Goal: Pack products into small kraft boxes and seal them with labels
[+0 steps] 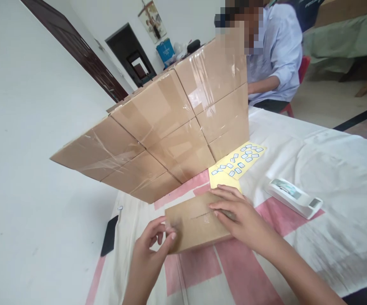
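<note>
A small brown cardboard box [191, 226] lies flat on the cloth-covered table in front of me, with a dark slit line across its top. At its left end my left hand [153, 241] pinches a bit of clear tape [170, 226] between thumb and fingers. My right hand [234, 207] rests on the box's top near the right end, fingers stretched out. Under the right palm a greyish patch shows that I cannot make out. A yellow sheet [237, 163] with several small blue-edged labels lies just beyond the right hand.
Taped cardboard boxes form a wall [170, 127] across the table. A white elongated object [294, 198], perhaps a tape dispenser, lies at right on the pink and white cloth [323, 169]. A dark flat object [109, 236] is at the left edge. Another person [278, 55] sits behind the wall.
</note>
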Demonstrator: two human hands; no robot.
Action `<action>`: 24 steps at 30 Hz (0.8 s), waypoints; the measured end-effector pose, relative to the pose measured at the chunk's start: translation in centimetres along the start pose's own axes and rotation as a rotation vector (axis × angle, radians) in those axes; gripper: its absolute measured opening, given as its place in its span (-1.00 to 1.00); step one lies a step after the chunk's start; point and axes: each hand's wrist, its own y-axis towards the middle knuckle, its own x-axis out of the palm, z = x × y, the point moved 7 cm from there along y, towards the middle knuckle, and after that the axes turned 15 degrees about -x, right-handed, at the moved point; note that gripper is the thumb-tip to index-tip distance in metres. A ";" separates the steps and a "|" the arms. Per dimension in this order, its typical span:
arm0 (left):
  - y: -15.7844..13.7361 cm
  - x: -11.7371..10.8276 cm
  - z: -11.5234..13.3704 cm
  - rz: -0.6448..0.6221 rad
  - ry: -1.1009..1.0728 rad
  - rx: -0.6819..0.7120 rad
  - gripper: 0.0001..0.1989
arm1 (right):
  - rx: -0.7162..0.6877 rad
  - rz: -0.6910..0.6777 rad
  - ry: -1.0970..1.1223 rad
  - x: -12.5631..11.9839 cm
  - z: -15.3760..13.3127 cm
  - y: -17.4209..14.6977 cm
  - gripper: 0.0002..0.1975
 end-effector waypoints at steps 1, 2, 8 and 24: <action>0.0 0.4 -0.1 -0.054 0.003 -0.005 -0.60 | -0.001 0.003 0.001 0.0 0.0 0.0 -0.73; -0.1 0.9 -0.1 -0.110 0.015 -0.005 -0.60 | -0.002 0.003 0.001 0.0 0.0 0.0 -0.73; 0.5 1.5 0.3 -0.198 0.121 0.048 -0.65 | 0.031 -0.028 0.006 -0.1 -0.2 0.2 -0.74; 1.1 1.8 -0.4 -0.064 0.139 0.233 -0.60 | 0.117 -0.061 0.009 -0.5 -0.9 0.5 -0.73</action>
